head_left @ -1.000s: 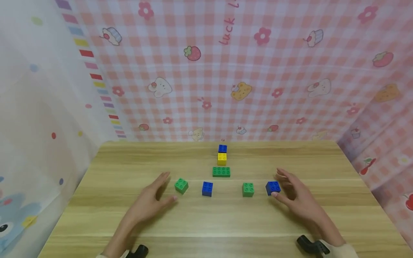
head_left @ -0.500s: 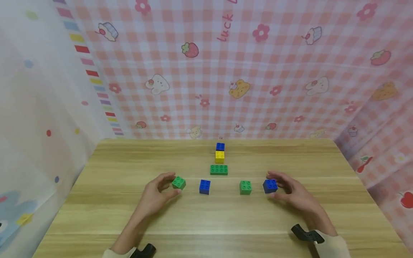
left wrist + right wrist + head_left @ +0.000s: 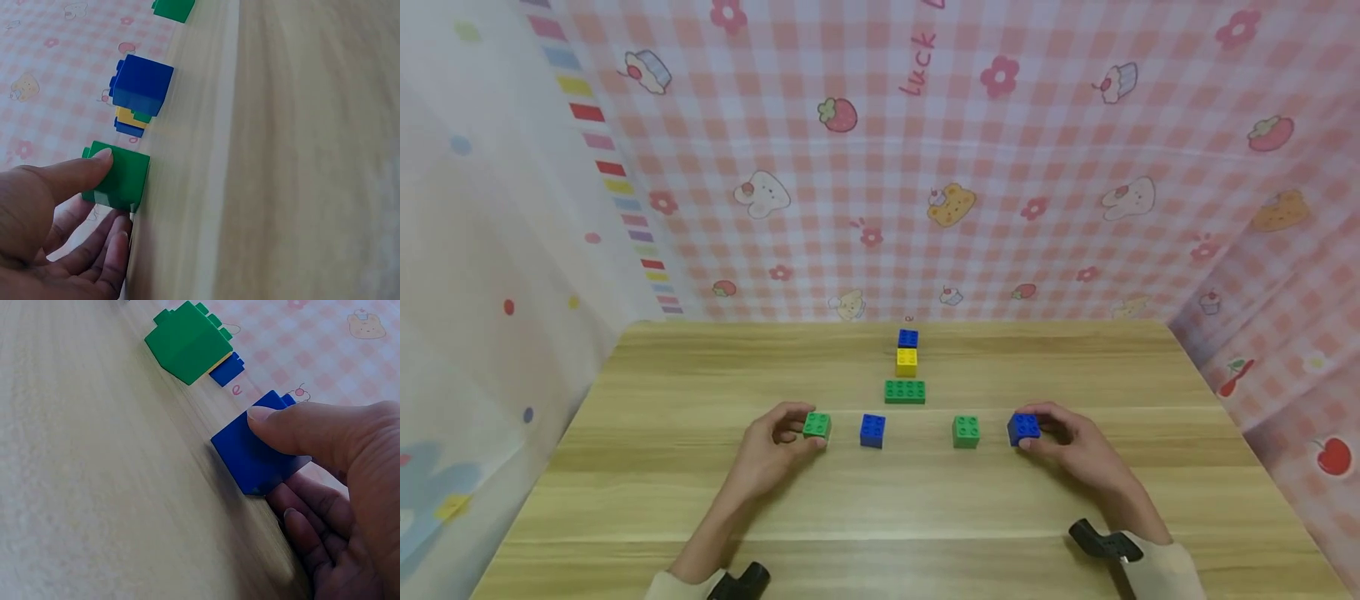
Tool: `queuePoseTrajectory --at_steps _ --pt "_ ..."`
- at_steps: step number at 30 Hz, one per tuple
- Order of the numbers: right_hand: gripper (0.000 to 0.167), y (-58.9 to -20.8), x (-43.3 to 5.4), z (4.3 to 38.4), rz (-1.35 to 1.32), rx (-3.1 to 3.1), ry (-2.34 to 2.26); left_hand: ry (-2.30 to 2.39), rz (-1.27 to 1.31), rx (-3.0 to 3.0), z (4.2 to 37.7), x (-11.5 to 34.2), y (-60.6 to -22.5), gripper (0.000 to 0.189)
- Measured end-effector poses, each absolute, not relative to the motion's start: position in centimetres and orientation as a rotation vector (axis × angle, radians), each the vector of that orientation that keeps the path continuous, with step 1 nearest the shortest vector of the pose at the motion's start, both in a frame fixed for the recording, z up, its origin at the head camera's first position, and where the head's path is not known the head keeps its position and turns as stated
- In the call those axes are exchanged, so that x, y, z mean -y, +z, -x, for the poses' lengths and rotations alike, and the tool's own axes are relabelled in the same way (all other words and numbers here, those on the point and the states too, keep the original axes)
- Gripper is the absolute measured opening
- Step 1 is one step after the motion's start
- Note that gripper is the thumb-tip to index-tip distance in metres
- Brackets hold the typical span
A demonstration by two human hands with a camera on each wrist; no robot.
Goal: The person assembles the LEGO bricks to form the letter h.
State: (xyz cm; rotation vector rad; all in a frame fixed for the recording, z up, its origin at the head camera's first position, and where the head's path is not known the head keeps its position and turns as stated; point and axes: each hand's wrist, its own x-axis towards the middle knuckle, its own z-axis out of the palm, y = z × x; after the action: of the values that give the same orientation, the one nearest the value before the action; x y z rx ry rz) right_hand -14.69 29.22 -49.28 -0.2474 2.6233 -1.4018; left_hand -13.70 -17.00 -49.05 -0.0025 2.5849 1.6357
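A pink gingham cloth backs the wood-grain surface, where the left hand pinches a green four-stud brick and the right hand a blue four-stud brick, at opposite ends of a row. Beyond lies a green eight-stud brick; between the held bricks sit a second blue brick and a second green brick, and farthest back a yellow brick and a third blue brick.
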Motion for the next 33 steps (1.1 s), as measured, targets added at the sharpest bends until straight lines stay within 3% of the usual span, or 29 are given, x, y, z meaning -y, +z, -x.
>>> queuePoseTrajectory --at_steps 6,33 --pt "0.039 -49.4 -29.3 14.8 0.245 -2.622 -1.400 1.616 0.029 -2.569 13.6 17.0 -49.2 0.038" --pt "0.041 -49.1 -28.3 14.7 0.175 -2.676 -1.390 1.619 -0.052 -2.492 13.2 16.1 -49.5 0.039"
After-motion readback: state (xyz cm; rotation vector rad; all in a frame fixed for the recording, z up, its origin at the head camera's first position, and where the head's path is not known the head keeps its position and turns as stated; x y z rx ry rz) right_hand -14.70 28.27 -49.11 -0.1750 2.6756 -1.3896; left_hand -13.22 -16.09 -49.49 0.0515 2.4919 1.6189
